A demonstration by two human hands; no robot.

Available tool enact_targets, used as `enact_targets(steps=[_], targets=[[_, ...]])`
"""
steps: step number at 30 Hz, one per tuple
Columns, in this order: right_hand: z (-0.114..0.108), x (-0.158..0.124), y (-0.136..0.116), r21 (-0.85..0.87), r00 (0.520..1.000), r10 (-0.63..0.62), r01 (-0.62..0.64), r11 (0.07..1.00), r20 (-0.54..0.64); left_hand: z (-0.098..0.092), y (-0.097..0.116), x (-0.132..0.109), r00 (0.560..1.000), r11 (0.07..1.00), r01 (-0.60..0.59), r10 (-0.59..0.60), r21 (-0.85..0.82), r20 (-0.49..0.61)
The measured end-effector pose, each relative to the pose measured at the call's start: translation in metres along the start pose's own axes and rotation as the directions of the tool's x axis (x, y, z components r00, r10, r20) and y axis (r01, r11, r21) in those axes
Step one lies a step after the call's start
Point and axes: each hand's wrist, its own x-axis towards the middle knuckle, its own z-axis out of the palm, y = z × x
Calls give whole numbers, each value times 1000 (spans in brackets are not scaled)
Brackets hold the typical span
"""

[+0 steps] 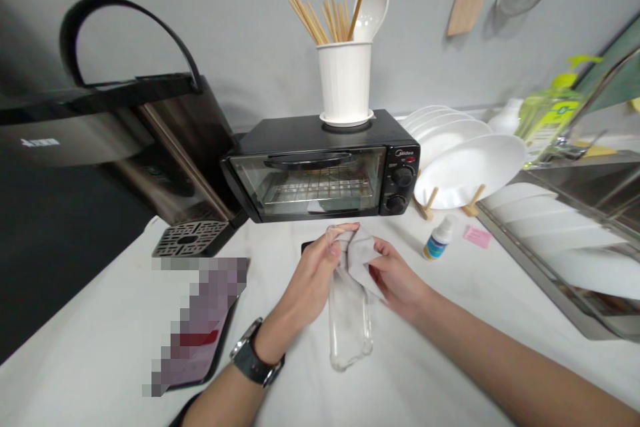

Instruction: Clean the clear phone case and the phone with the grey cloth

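Clear soft phone case pinched by left hand; right hand grasping grey cloth

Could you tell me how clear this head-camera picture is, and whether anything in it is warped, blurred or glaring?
Head view: even, soft light; strong wide-angle bending at the edges, so the sink slants; a pixelated patch hides the tablet screen; the left hand, right hand, grey cloth and clear phone case are sharp; mild reflections on the toaster oven glass.
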Motion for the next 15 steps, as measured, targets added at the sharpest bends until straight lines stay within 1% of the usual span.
enact_targets(steps=[3, 7, 9, 11, 13, 15], targets=[[2, 0, -1, 44, 1000, 27, -27, 999, -8, 1, -2, 0, 999, 1000, -26, 26, -4, -22], [2, 1, 0, 65, 999, 49, -47, 997, -18, 1, -3, -2, 992, 994, -78, 84, 74, -93], [0, 0, 2, 33, 998, 62, -61, 998, -31, 1, -3, -3, 982, 990, -108, 120, 90, -143], [-3, 0, 4, -35, 995, 74, -76, 996, -61, 0, -3, -3, 973, 987, -130, 145, 94, -178], [-4, -1, 4, -106, 993, 76, -85, 991, -86, 0, -4, -3, 971, 986, -137, 153, 100, -184], [-3, -1, 3, -123, 995, 71, -80, 989, -76, 0, -4, -2, 975, 988, -121, 137, 97, -174]])
